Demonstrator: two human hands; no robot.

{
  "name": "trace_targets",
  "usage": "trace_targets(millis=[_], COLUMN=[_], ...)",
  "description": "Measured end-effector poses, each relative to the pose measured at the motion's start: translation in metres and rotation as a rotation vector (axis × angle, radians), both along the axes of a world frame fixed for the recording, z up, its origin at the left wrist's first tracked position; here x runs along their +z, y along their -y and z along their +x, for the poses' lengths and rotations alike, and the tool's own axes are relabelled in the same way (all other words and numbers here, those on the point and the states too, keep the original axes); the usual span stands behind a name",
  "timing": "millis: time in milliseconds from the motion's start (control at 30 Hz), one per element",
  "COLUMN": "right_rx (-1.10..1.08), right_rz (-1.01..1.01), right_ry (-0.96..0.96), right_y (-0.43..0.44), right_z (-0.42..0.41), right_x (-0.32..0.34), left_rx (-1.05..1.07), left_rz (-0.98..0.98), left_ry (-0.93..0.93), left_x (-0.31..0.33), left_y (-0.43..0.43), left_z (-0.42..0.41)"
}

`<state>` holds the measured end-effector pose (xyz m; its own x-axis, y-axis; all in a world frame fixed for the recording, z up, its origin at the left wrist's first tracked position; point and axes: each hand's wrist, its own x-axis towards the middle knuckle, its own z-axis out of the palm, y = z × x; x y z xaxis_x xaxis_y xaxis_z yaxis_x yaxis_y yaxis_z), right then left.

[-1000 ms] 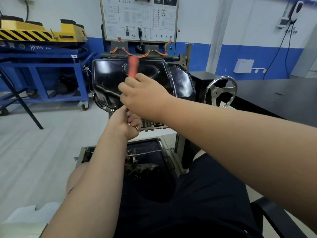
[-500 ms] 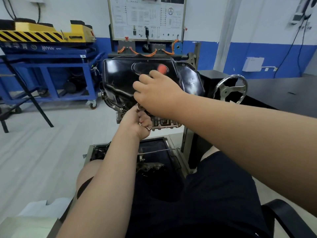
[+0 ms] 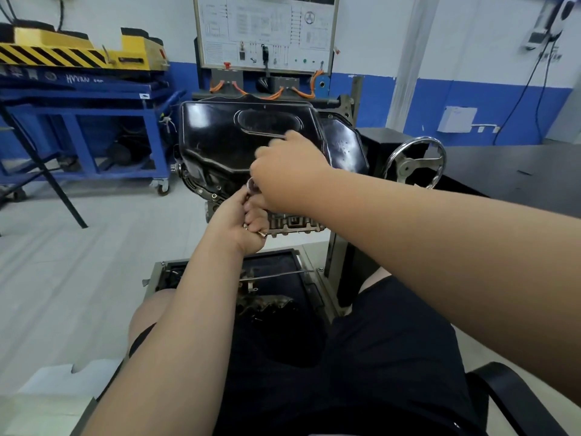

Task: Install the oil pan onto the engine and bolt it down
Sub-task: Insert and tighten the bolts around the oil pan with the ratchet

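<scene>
The black oil pan (image 3: 220,143) sits on the engine (image 3: 292,223), which hangs in a stand in front of me. My right hand (image 3: 289,174) is closed over a ratchet wrench at the pan's near flange. Only the wrench's metal head (image 3: 251,185) shows; its red handle is hidden behind my fingers. My left hand (image 3: 242,225) is just below, with fingers pinched around the wrench's head end where it meets the flange. Whatever sits under the wrench is covered by both hands.
A chrome hand wheel (image 3: 415,162) on the stand is right of the pan. Below the engine a tray (image 3: 311,278) holds loose metal parts. A blue cart (image 3: 78,121) stands at the left, a wiring board (image 3: 267,33) behind, and a dark tabletop (image 3: 509,174) at the right.
My right hand has swung the wrench: the red handle stood above my fingers a second ago, then dropped behind them. The view has shifted slightly left. My left hand stays at the flange.
</scene>
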<state>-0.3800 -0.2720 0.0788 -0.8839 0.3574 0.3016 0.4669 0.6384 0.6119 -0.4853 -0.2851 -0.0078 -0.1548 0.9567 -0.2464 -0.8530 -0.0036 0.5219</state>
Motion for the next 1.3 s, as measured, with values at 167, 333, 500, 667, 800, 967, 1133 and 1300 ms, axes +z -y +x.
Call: trace_targets(millis=[167,333,500,667,800,967,1133,1300], right_rx=[-0.084,0.258,-0.016,-0.012,0.227,-0.093,0.032,0.214], right_rz=[-0.137,0.246,-0.02,-0.069,0.192,-0.088,-0.011,0.23], right_ry=[0.026,0.098,-0.017,-0.066,0.071,-0.069,0.039,0.067], right_y=[0.006,-0.007,0.003,0.008,-0.002,0.014,0.014,0.002], right_z=[-0.003,0.007,-0.002,-0.008,-0.001,-0.01,-0.011,-0.003], right_x=[-0.009,0.003,0.001,-0.005,0.002,-0.004,-0.009,-0.001], left_rx=[0.011,0.048,0.041,0.043,-0.021,0.062,0.054,0.043], left_rz=[-0.022,-0.045,-0.032,-0.012,0.011,-0.026,-0.028,0.002], left_ry=[-0.077,0.01,-0.049,-0.114,-0.016,-0.11,-0.104,-0.016], left_x=[-0.003,0.003,0.002,0.001,-0.001,-0.002,-0.005,0.001], left_y=[0.0,-0.004,-0.002,-0.004,-0.002,-0.002,0.002,-0.003], left_z=[0.0,0.005,-0.007,-0.007,-0.008,-0.004,-0.006,-0.005])
